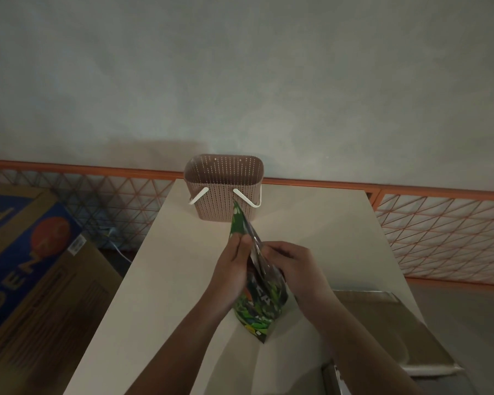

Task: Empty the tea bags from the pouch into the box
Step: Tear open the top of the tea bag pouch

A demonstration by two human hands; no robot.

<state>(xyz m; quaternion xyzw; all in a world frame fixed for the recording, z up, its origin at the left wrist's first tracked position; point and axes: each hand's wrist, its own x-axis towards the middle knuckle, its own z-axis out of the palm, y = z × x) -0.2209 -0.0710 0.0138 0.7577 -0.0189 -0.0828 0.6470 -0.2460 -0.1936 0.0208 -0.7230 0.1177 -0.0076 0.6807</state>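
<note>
Spill risk: I judge the worst case is the pouch [257,286] giving way all at once while I pull its mouth apart, so tea bags scatter over the table [311,238] short of the box [224,189].
Tip risk: the pouch rests on one narrow bottom corner, lower centre of the frame; a loosened grip could let it topple sideways.
Pour risk: the box is well apart from the pouch, at the table's far edge, and looks light, so a knock might shove it toward the wall.
Left hand [233,266]: closed on the pouch's left face, fingers pinching near the top seam.
Right hand [290,265]: clamped on the opposite face.
Pouch look: glossy, green leaf print, pale lettering, tilted, its tip pointing toward the box.
Pouch mouth: I cannot tell whether it is open.
Box look: perforated, pinkish-brown, rounded, white handles folded down, upper centre.
Box contents: none visible from here.
</note>
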